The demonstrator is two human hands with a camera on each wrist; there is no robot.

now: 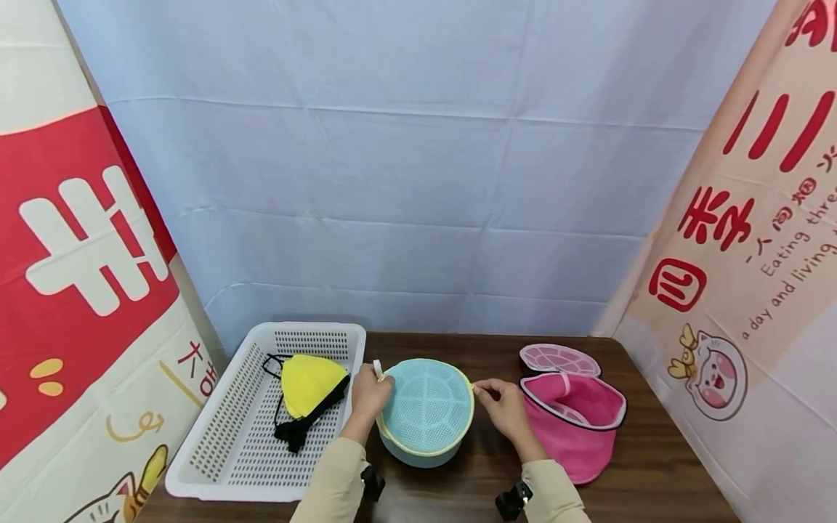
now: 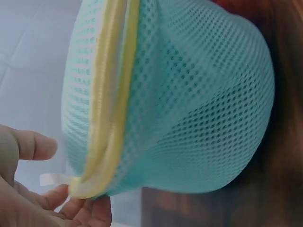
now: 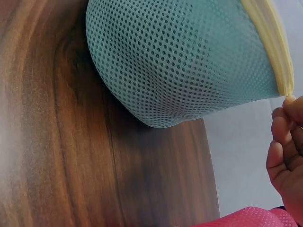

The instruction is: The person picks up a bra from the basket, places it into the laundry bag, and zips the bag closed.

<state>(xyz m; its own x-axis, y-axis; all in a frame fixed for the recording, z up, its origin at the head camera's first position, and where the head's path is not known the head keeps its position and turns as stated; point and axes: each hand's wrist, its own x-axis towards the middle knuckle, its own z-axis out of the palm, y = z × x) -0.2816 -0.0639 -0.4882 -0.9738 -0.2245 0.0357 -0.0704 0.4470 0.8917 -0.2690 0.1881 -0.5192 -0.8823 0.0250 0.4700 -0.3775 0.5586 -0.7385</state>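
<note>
A round light-blue mesh laundry bag [image 1: 425, 407] with a yellow-edged zipper [image 2: 106, 94] stands on the table between both hands, its mesh lid lying over the top. At its left rim is my left hand [image 1: 371, 394]. Its fingers [image 2: 97, 213] touch the rim from below, beside a white tab [image 2: 54, 179], while the thumb stands away from the bag. On the opposite side my right hand [image 1: 503, 408] pinches a small yellow piece at the zipper's edge between thumb and forefinger. Whether that piece is the zipper pull cannot be made out.
A white plastic basket [image 1: 261, 479] on the left holds a yellow cloth piece [image 1: 307, 381] with black straps. To the right, a pink mesh bag [image 1: 569, 450] stands with its lid [image 1: 559, 359] folded back. Everything rests on a dark wooden table [image 1: 660, 465] before a cloth backdrop.
</note>
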